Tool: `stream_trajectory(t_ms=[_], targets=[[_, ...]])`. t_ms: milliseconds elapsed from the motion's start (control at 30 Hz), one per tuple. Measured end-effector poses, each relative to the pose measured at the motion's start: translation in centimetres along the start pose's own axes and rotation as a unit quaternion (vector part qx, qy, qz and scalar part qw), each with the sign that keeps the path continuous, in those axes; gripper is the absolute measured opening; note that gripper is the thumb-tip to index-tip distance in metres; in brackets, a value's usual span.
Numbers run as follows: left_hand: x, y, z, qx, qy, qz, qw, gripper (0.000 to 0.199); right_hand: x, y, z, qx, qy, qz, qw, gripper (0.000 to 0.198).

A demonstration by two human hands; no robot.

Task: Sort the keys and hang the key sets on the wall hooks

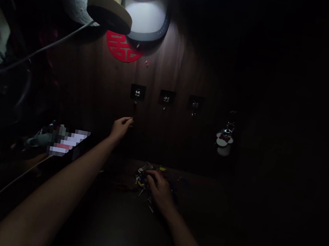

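Observation:
My left hand [121, 127] is raised in a pinch just below the leftmost wall hook [137, 93]. A thin dark thing [134, 110] runs from that hook down to my fingertips, too dim to name. Lower and to the right, my right hand [159, 188] rests over a pile of keys [141, 178], its thumb and forefinger apart at the pile's left side. Yellow and blue bits show among the metal keys, and my palm covers part of them. Two more hooks, a middle hook [166, 98] and a right hook [195, 103], line the dark wood panel.
A white flower-shaped key charm [224, 140] hangs farther right. Above are a lamp with a round base [109, 13], a white device with a dark rim [147, 22] and a red paper cutout [123, 49]. A lit screen [68, 143] and a white cable [10, 185] lie left.

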State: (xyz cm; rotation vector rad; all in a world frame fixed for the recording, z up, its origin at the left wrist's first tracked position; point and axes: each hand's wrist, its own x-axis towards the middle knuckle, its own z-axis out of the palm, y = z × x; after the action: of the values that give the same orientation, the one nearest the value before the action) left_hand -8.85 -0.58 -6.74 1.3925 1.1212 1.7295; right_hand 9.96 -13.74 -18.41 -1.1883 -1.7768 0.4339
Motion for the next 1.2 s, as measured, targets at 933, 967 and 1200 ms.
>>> stream_trajectory(t_ms=[933,967,1200], targets=[[-14.7,-6.9,-1.2,0.222,-0.255,0.118,0.934,0.031,0.2,0.6,-0.3,-0.063,0.017,0.051,0.997,0.023],[-14.8,-7.1,-1.2,0.242,-0.271,0.139,0.921,0.034,0.2,0.7,-0.3,-0.066,0.018,0.051,0.996,0.023],[-15.6,-7.4,-1.1,0.393,-0.325,0.185,0.84,0.053,-0.2,0.5,-0.5,-0.129,-0.02,0.045,0.99,0.026]])
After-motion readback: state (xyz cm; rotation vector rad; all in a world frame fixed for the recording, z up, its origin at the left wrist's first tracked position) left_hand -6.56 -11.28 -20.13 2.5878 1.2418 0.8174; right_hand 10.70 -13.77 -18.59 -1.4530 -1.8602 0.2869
